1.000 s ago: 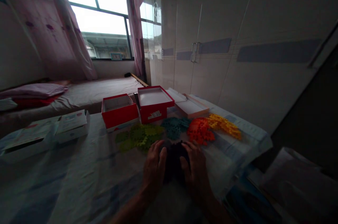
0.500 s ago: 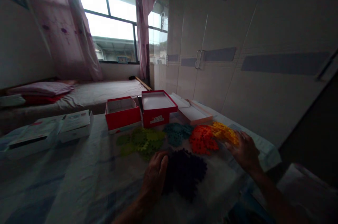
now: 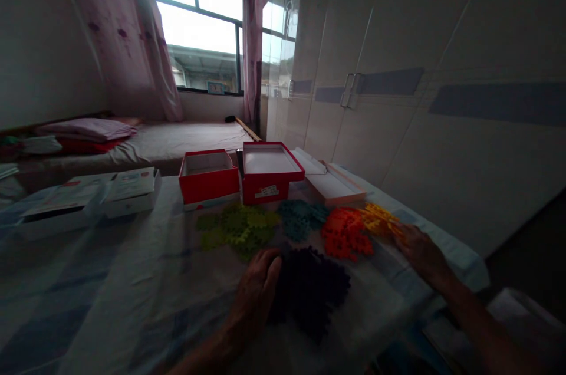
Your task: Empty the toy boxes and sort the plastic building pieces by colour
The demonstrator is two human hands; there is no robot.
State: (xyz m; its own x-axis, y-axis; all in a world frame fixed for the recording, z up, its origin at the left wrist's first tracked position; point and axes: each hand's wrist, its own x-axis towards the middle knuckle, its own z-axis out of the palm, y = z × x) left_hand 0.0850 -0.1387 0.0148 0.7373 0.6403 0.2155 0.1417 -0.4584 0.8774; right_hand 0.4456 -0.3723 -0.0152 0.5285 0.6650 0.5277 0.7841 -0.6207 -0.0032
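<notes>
Loosely curved on the cloth beside a dark pile of notched plastic pieces [image 3: 313,292] lies my left hand [image 3: 259,280]; its fingertips are partly hidden, and nothing shows in its grasp. My right hand [image 3: 420,251] has its fingers closed over the near right end of a heap of yellow notched pieces [image 3: 378,219]. Orange-red gear-like pieces [image 3: 345,233] lie left of the yellow ones, touching them. Farther left are teal pieces [image 3: 298,219] and flat lime-green gear-like pieces [image 3: 243,224].
Behind the piles stand an open red box [image 3: 210,189] and a second red box [image 3: 267,189] with a shallow tray on top. A shallow orange-edged box [image 3: 340,192] lies right of them. White boxes [image 3: 132,201] stand at left. A bed [image 3: 177,139] and wardrobe [image 3: 375,109] are beyond.
My view has tilted down slightly and turned left. My right hand stays at the yellow pieces, reaching in a little more flatly. My left hand has hardly moved beside the dark pile.
</notes>
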